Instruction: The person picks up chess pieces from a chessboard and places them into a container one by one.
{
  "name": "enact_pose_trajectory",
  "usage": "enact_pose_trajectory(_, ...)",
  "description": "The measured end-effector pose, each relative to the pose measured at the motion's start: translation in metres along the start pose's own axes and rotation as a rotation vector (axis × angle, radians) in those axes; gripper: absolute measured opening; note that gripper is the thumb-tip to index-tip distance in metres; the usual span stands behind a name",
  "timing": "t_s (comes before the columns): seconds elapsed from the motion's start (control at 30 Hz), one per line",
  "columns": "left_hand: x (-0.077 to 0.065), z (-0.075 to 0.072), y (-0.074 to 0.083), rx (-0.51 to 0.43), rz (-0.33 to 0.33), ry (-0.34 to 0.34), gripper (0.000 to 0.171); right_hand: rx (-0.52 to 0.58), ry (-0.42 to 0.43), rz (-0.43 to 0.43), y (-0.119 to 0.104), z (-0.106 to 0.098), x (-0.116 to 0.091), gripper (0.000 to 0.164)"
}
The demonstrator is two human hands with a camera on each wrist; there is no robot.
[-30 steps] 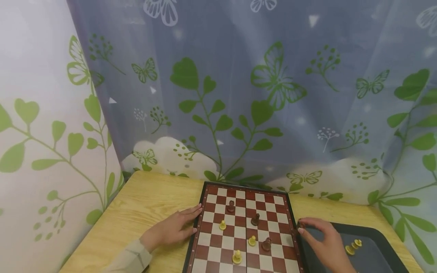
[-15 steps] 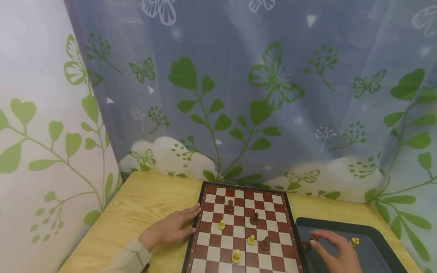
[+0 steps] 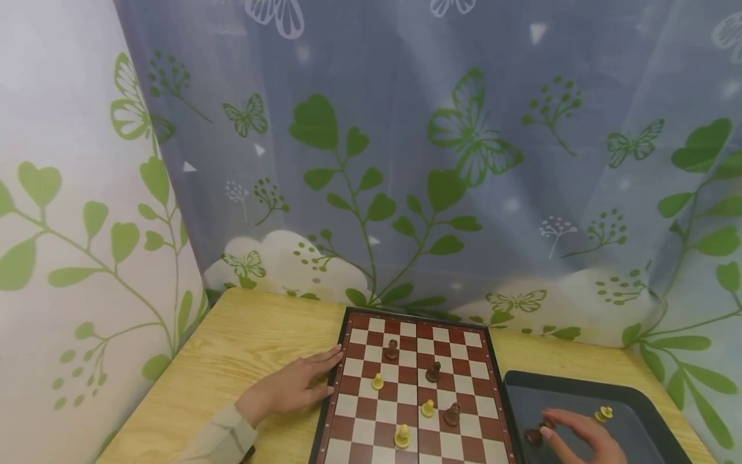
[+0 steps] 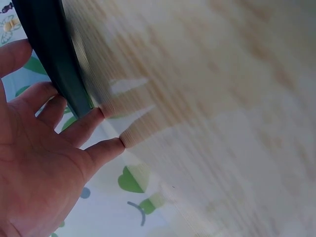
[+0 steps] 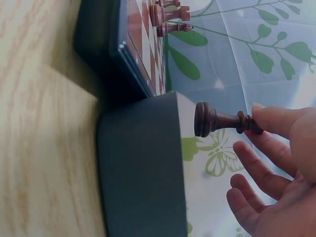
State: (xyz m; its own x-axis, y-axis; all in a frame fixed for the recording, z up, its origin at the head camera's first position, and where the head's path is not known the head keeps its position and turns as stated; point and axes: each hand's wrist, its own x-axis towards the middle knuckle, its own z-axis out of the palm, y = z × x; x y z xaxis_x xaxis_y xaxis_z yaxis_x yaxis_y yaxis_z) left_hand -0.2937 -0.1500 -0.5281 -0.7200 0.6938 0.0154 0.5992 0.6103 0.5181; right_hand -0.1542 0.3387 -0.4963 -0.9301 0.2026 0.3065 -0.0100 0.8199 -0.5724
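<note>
In the head view, my right hand (image 3: 585, 438) pinches a dark brown chess piece (image 5: 222, 121) between thumb and forefinger, above the dark tray (image 3: 632, 412). Its broad base points left toward the board; the fingers cover its top. The other fingers are loosely bent in the right wrist view. My left hand (image 3: 292, 386) touches the left edge of the red-and-white chessboard (image 3: 387, 412) with spread fingers. On the board stand brown pieces, among them one near the far side (image 3: 391, 350), and yellow pawns such as the nearest one (image 3: 402, 437).
A yellow chess piece (image 3: 604, 413) lies in the tray, partly behind the right hand. The tray adjoins the board's right side. Both sit on a light wooden table (image 3: 255, 328), with a leaf-and-butterfly-printed curtain (image 3: 377, 154) behind and another printed surface at the left.
My right hand has moved from the board's right edge to the right and nearer to me, over the tray, still holding the brown chess piece. The left hand has stayed on the board's edge.
</note>
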Motion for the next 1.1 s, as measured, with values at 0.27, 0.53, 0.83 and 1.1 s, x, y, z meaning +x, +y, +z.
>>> enact_pose_trajectory(0.27,0.001,0.001,0.002,0.001,-0.011,-0.006,0.067,0.046,0.059,0.106,0.009,0.009,-0.001,0.023)
enact_pose_trajectory(0.53,0.001,0.000,0.003,0.005,-0.009,-0.004,0.066,0.155,0.052,0.326,0.026,0.013,0.000,0.040)
enact_pose_trajectory(0.83,-0.003,-0.001,0.005,0.019,0.007,0.022,0.066,0.254,0.153,0.433,0.034,0.019,0.000,0.046)
enact_pose_trajectory(1.1,-0.002,0.002,0.004,0.028,0.001,0.023,0.066,0.258,0.168,0.452,0.032,0.021,0.001,0.051)
